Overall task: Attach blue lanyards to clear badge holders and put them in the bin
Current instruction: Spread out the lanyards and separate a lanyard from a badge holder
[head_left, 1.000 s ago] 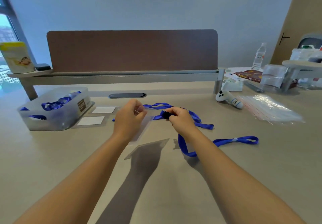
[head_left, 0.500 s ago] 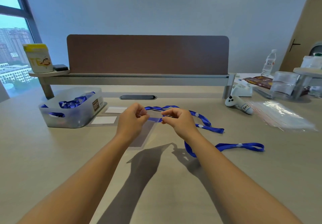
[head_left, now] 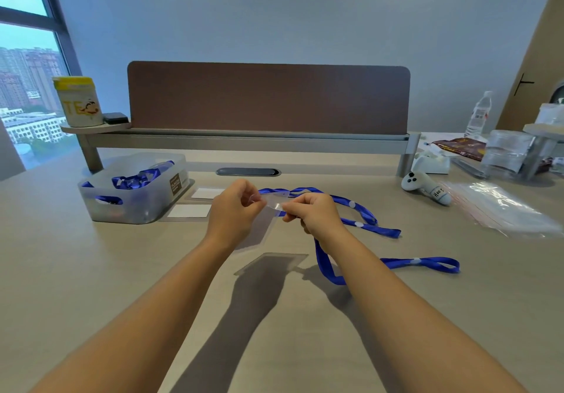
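Note:
A clear badge holder [head_left: 259,224] hangs above the desk between both hands. My left hand [head_left: 233,209] pinches its top left corner. My right hand [head_left: 314,214] pinches the top right edge and also grips the clip end of a blue lanyard [head_left: 328,266], whose strap drops from the fist and loops across the desk to the right. A second blue lanyard [head_left: 363,215] lies behind the hands. The translucent bin [head_left: 137,200] at the left holds several blue lanyards with holders. The clip itself is hidden in my right hand.
Two white cards [head_left: 189,211] lie beside the bin. A white controller [head_left: 425,188] and a pile of clear plastic sleeves [head_left: 500,209] sit at the right, with a tape dispenser, jar and bottle behind. A brown divider screen [head_left: 268,98] closes off the back.
Both hands have lifted the badge holder higher off the desk and closer together at its top edge. The black clip seen earlier is now hidden in my right hand. The camera tilted up.

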Action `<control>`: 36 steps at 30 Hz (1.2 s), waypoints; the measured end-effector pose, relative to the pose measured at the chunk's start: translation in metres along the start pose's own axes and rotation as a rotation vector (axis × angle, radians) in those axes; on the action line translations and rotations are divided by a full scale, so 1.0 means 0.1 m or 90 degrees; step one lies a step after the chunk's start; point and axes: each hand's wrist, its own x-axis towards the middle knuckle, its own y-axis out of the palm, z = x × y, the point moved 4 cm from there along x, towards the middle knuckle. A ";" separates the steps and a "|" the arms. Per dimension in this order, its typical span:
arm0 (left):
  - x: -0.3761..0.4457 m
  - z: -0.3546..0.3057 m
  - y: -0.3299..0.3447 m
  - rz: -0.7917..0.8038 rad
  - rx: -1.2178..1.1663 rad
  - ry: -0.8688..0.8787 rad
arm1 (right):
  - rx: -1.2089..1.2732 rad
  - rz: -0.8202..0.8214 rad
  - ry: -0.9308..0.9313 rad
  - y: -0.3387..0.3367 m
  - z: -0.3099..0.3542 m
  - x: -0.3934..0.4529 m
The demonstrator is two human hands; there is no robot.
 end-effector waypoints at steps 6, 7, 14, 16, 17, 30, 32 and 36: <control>-0.03 -0.05 -0.05 -0.017 0.029 0.059 | 0.108 0.010 0.091 0.05 0.01 -0.01; -0.04 -0.05 -0.07 -0.018 0.029 0.070 | 0.130 0.008 0.103 0.05 0.02 -0.01; -0.06 0.00 -0.10 -0.040 0.104 0.156 | 0.215 0.041 0.166 0.13 0.02 -0.03; -0.06 0.00 -0.10 -0.044 0.114 0.165 | 0.238 0.047 0.167 0.14 0.03 -0.03; -0.06 0.00 -0.11 -0.046 0.111 0.162 | 0.247 0.051 0.163 0.15 0.03 -0.03; -0.04 0.07 -0.18 -0.048 0.078 0.173 | 0.194 0.103 0.106 0.26 0.04 0.03; -0.04 0.08 -0.20 -0.052 0.129 0.202 | 0.191 0.100 0.110 0.28 0.04 0.04; -0.07 0.07 -0.21 -0.003 0.218 0.267 | 0.149 0.080 0.115 0.32 0.04 0.06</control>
